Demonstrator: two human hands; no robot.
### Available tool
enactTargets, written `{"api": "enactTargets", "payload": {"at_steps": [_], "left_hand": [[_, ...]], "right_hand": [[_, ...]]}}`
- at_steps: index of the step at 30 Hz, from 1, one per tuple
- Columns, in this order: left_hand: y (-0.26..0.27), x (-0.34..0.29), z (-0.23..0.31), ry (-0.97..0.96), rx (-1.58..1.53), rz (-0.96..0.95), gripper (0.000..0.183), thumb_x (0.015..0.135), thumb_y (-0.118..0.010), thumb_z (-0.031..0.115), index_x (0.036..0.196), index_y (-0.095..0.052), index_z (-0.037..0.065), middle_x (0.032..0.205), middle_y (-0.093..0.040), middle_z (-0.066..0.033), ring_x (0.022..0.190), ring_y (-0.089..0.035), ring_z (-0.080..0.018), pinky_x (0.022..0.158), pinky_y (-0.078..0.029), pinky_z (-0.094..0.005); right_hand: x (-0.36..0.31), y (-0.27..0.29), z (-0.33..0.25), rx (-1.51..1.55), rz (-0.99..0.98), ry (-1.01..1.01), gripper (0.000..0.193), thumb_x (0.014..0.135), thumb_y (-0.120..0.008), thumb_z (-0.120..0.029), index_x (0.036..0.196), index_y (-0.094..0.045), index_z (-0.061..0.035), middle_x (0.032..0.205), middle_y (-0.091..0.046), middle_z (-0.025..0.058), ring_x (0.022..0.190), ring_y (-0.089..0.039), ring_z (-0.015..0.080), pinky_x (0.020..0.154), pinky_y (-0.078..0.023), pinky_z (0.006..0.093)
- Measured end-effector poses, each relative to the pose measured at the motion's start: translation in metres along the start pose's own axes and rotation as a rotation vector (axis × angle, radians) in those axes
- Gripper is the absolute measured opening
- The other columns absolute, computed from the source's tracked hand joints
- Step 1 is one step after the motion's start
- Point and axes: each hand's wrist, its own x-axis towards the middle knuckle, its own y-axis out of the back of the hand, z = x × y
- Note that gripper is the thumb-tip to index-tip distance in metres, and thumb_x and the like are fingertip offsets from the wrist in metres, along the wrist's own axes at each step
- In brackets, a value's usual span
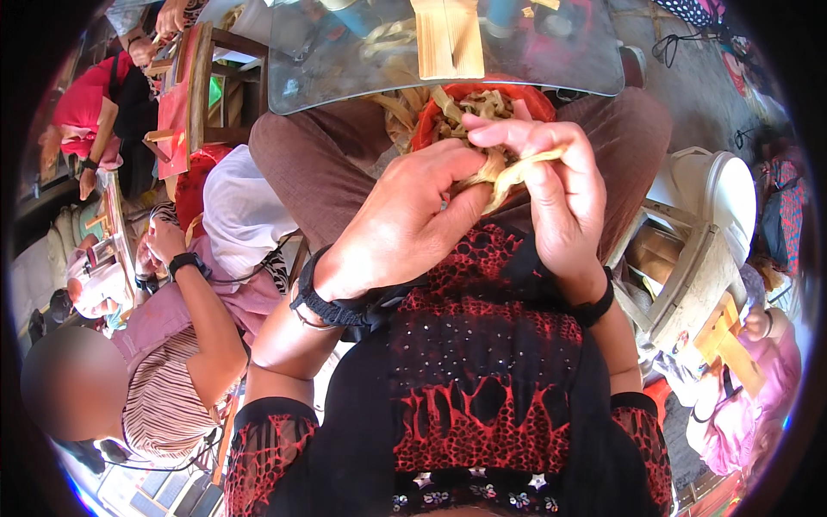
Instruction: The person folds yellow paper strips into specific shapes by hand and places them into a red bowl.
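Over my lap, my left hand (412,222) pinches a twisted tan strip (517,172), which looks like dried plant fibre. My right hand (564,194) has the strip's other part between thumb and fingers, with its forefinger stretched above. The two hands are close together, and the strip runs from one to the other. Just beyond them, between my knees, is a red bag or basket (538,102) filled with loose tan strips (487,105). My left fingertips are partly hidden behind the hand.
A glass tabletop (345,73) lies ahead, with a folded tan wooden-looking piece (448,39) at its edge. A co-worker in a striped top (168,375) sits at left. Wooden chairs (202,95) stand far left. A white bucket (711,198) and a wooden stool (680,284) are at right.
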Motion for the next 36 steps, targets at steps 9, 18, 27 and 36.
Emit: {"api": "enactTargets", "payload": {"at_steps": [9, 18, 27, 36], "left_hand": [[-0.009, -0.001, 0.007, -0.13, 0.438, 0.276, 0.01, 0.068, -0.07, 0.004, 0.076, -0.064, 0.005, 0.071, -0.056, -0.0076, 0.068, -0.059, -0.0281, 0.059, -0.048, -0.0375], [-0.01, -0.01, 0.004, -0.118, 0.41, 0.161, 0.014, 0.075, -0.067, -0.005, 0.088, -0.066, 0.0, 0.079, -0.061, -0.0057, 0.065, -0.061, -0.0107, 0.057, -0.049, -0.0238], [-0.018, -0.004, -0.016, -0.066, 0.109, 0.349, 0.018, 0.077, -0.07, -0.008, 0.087, -0.059, 0.002, 0.079, -0.058, -0.001, 0.067, -0.057, -0.0053, 0.055, -0.045, -0.0197], [-0.015, -0.005, -0.024, 0.08, -0.441, 0.405, 0.019, 0.083, -0.069, -0.004, 0.102, -0.066, -0.005, 0.089, -0.07, -0.0109, 0.076, -0.067, -0.0126, 0.068, -0.056, -0.023]], "right_hand": [[-0.002, 0.001, 0.006, -0.337, 0.138, -0.135, 0.015, 0.084, -0.071, -0.004, 0.096, -0.068, 0.0047, 0.086, -0.068, 0.0084, 0.069, -0.061, 0.0103, 0.062, -0.051, 0.0229], [-0.004, 0.017, -0.005, -0.831, -0.252, 0.188, 0.02, 0.067, -0.072, -0.005, 0.086, -0.065, -0.0011, 0.087, -0.061, 0.0083, 0.067, -0.061, 0.0171, 0.058, -0.052, 0.0308], [-0.016, 0.008, 0.002, 0.288, -0.067, -0.372, 0.017, 0.093, -0.058, -0.011, 0.102, -0.061, 0.0023, 0.116, -0.049, 0.0071, 0.078, -0.057, 0.0117, 0.069, -0.047, 0.0228], [-0.011, 0.006, 0.01, 0.125, -0.127, -0.463, 0.029, 0.096, -0.054, -0.008, 0.122, -0.056, 0.0032, 0.098, -0.06, 0.0026, 0.073, -0.053, 0.0074, 0.062, -0.043, 0.0216]]}}
